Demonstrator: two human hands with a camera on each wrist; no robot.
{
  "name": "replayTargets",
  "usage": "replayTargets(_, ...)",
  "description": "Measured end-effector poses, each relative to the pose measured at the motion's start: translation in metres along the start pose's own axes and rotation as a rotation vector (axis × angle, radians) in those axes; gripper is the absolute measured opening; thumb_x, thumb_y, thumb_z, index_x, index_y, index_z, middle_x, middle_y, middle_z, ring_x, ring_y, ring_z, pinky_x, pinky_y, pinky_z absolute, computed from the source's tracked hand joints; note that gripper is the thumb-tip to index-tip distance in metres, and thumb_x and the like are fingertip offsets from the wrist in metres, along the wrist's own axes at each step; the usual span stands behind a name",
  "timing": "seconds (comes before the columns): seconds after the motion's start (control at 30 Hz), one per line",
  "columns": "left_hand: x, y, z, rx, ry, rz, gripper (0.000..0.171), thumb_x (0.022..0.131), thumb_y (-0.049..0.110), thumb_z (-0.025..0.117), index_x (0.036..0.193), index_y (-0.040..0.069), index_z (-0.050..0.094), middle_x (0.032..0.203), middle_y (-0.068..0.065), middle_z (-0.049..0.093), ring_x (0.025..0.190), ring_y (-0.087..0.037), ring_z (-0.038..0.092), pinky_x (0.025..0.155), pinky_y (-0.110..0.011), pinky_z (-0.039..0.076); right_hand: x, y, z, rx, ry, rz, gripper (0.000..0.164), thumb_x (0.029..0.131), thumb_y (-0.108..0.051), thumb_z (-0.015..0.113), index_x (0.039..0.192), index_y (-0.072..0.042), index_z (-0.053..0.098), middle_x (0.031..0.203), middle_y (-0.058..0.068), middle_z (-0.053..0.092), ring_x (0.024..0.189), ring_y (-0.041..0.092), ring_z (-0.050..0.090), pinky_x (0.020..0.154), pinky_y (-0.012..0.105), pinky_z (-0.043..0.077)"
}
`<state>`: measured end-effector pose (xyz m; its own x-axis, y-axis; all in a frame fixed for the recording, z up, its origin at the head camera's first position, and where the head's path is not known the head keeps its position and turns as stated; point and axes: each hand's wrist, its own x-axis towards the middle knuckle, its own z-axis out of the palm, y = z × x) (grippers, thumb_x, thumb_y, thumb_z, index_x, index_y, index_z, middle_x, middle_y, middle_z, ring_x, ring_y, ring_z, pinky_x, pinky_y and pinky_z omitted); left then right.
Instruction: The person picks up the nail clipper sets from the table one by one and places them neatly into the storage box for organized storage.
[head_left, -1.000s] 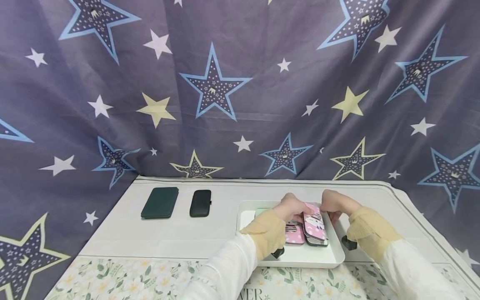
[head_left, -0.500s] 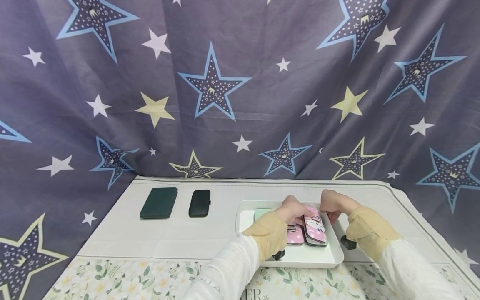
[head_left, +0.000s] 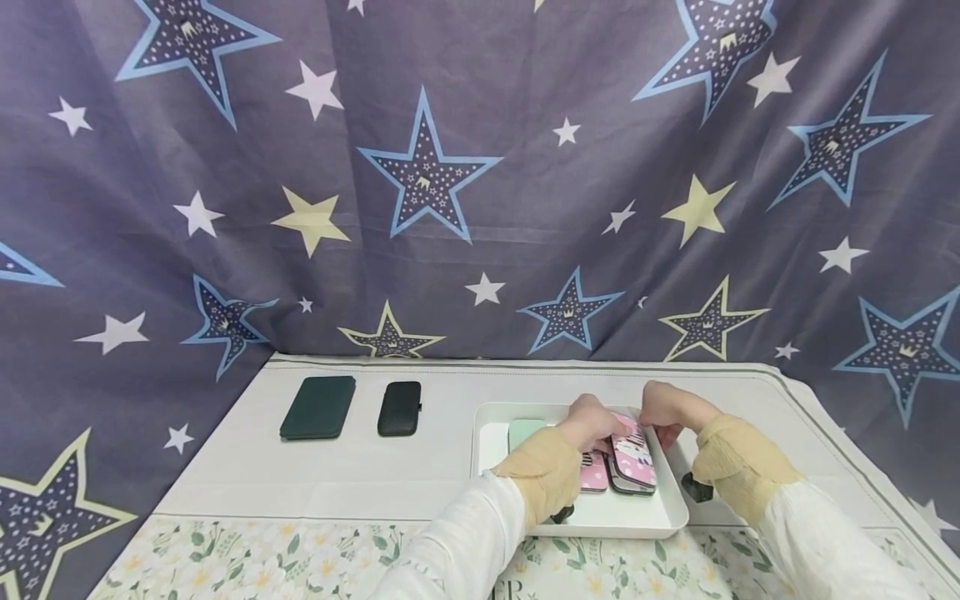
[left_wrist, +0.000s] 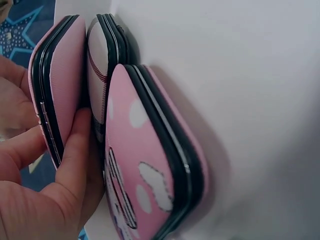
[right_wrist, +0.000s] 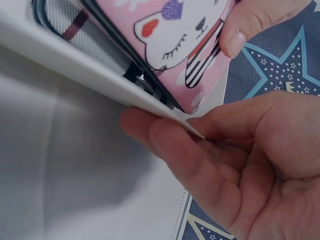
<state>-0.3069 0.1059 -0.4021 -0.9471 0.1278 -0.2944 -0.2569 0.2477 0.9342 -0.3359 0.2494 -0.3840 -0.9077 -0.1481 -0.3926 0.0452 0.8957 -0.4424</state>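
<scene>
In the head view my left hand (head_left: pixel 591 422) pinches a pink hard-framed case (head_left: pixel 634 450) with a cartoon animal print, thumb on one face and fingers on the other. A plaid case (left_wrist: pixel 98 70) lies directly beneath it, mostly covered. Beside these, a second pink case (head_left: pixel 594 473) with white spots rests in the white tray (head_left: pixel 637 523), partly behind my left hand. My right hand (head_left: pixel 672 407) grips the tray's far right rim, thumb and fingers on either side of the wall, as the right wrist view shows.
A mint green case (head_left: pixel 525 431) sits in the tray's left part. On the table to the left lie a dark green case (head_left: pixel 319 407) and a smaller black case (head_left: pixel 400 408). A star-patterned curtain (head_left: pixel 480 208) hangs behind the table.
My left hand has shifted slightly right with the pink case. That case dipped over the plaid one, then rose a little. My right hand has stayed on the tray rim.
</scene>
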Motion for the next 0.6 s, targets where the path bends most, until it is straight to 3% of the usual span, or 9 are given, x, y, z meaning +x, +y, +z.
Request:
replayTargets(0.2,0.0029,-0.0002,0.0007,0.290,0.058,0.088,0.031,0.067,0.003,0.083,0.082,-0.007,0.057,0.065,-0.017,0.060,0.049,-0.027,0.066,0.046,-0.030,0.054,0.0005,-0.0004,-0.0003,0.022,-0.012,0.003,0.012,0.077,0.006,0.046,0.069,0.003,0.055,0.051,0.017,0.061,0.044,0.023,0.064,0.049,0.034,0.056)
replayTargets(0.3,0.0003,0.0028,0.0002,0.469,0.098,0.118,0.037,0.067,0.013,0.086,0.084,-0.006,0.060,0.074,-0.021,0.064,0.045,-0.024,0.064,0.043,-0.025,0.052,0.0010,0.0002,-0.0013,0.029,-0.023,0.001,0.012,0.075,0.006,0.046,0.067,0.004,0.055,0.051,0.017,0.061,0.044,0.023,0.064,0.048,0.033,0.056)
replayTargets(0.43,-0.0039,0.0067,-0.0010,0.682,0.140,0.149,0.043,0.068,0.025,0.086,0.090,-0.003,0.063,0.095,-0.024,0.065,0.045,-0.017,0.064,0.061,-0.018,0.054,0.0020,0.0019,-0.0015,0.030,-0.020,0.001,0.012,0.073,0.006,0.045,0.067,0.004,0.055,0.050,0.016,0.061,0.043,0.022,0.063,0.048,0.032,0.055)
replayTargets(0.53,-0.0058,0.0070,-0.0016,0.742,0.147,0.159,0.044,0.069,0.028,0.085,0.092,-0.002,0.064,0.098,-0.022,0.066,0.046,-0.015,0.063,0.075,-0.015,0.051,0.0027,0.0035,-0.0001,0.035,-0.001,0.004,0.012,0.073,0.006,0.045,0.067,0.004,0.056,0.051,0.016,0.061,0.043,0.022,0.063,0.048,0.033,0.055)
replayTargets(0.6,-0.0061,0.0065,-0.0014,0.757,0.143,0.168,0.043,0.069,0.029,0.085,0.092,-0.001,0.064,0.096,-0.020,0.067,0.048,-0.014,0.064,0.077,-0.016,0.051,0.0021,0.0038,0.0008,0.032,0.013,-0.006,0.012,0.073,0.006,0.045,0.067,0.003,0.055,0.050,0.016,0.061,0.043,0.022,0.063,0.047,0.033,0.055)
